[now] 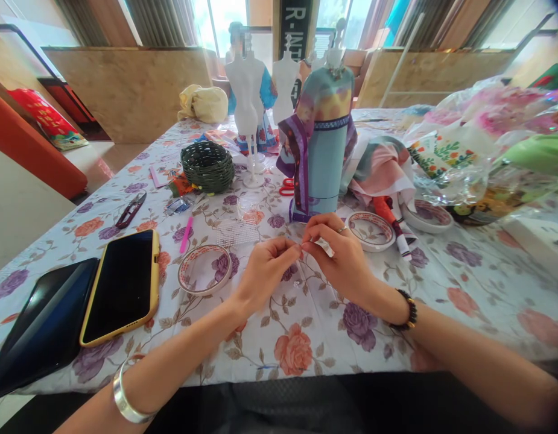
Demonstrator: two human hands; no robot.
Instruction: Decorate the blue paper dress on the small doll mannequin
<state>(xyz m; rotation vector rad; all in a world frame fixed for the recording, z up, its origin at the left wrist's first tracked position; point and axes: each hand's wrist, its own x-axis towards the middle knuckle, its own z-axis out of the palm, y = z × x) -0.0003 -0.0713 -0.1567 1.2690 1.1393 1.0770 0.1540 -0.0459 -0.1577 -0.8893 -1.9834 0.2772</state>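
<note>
My left hand (270, 265) and my right hand (335, 256) meet over the middle of the flowered tablecloth (260, 355). Thumb and forefinger of each are pinched together, tips nearly touching. Whatever lies between them is too small to make out. Just behind my right hand stands a dress form in a light blue robe (326, 166) with purple-trimmed sleeves. A roll of tape (205, 290) lies left of my left hand, near a sheet of small clear beads (237, 232) and a pink stick (186, 234). Another tape roll (371, 244) sits to the right of my right hand.
At left lie a yellow-cased phone (120, 286), a dark glossy object (43, 325) and thread snips (131, 210). Farther back are a green woven basket (208, 169), white dress forms (247, 90) and red-handled scissors (286, 188). Plastic bags (469, 132) and folded fabric (382, 166) crowd the right.
</note>
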